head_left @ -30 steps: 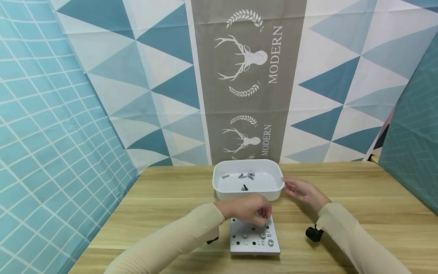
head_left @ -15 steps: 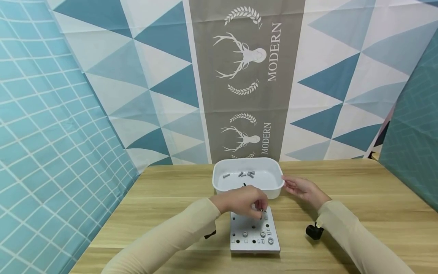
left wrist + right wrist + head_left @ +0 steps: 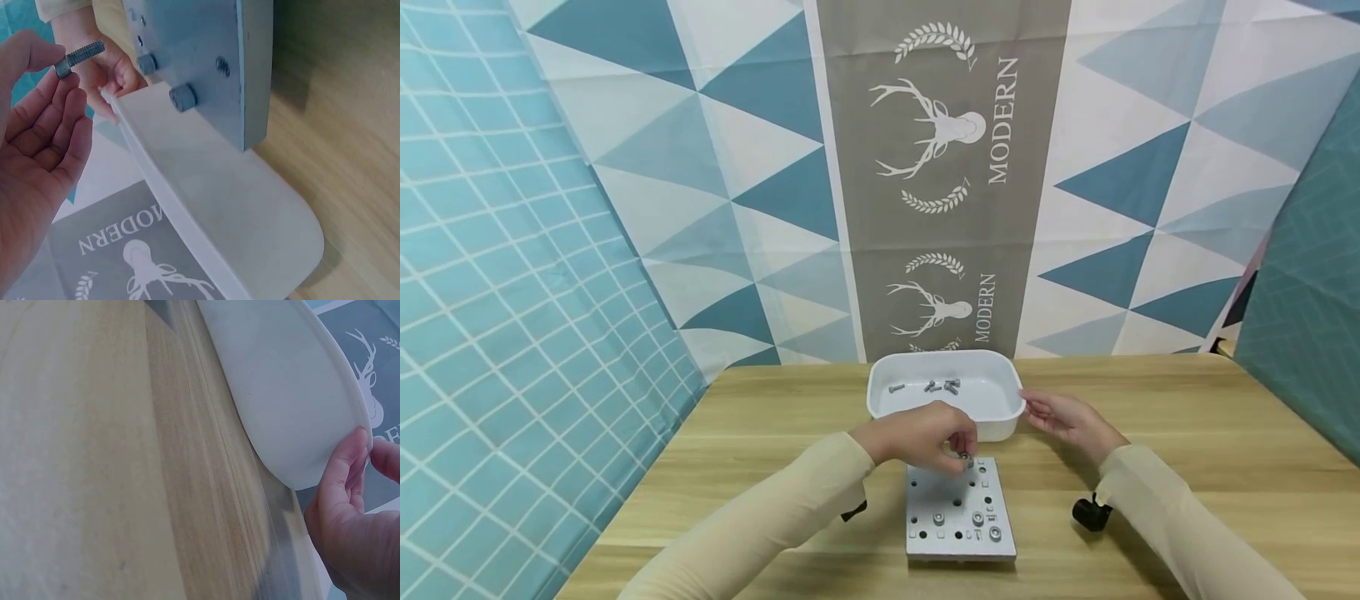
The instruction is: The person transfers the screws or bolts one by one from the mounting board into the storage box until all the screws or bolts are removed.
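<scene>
My left hand hovers over the far end of a silver metal plate with holes. Between its thumb and fingers it pinches a socket-head bolt, the threaded end pointing away from the palm. Several bolts stand in the plate, among them one bolt at its near right corner; two more bolt heads show in the left wrist view. My right hand pinches the right rim of a white plastic bin, thumb on one side and fingers on the other.
Several loose bolts lie inside the bin, behind the plate. A small black object shows at the right sleeve. Wooden tabletop surrounds the plate and bin, with patterned cloth behind and at the sides.
My left hand has moved left and away from me with the bolt, from the plate's right side to its far end. The right hand stays on the bin's rim.
</scene>
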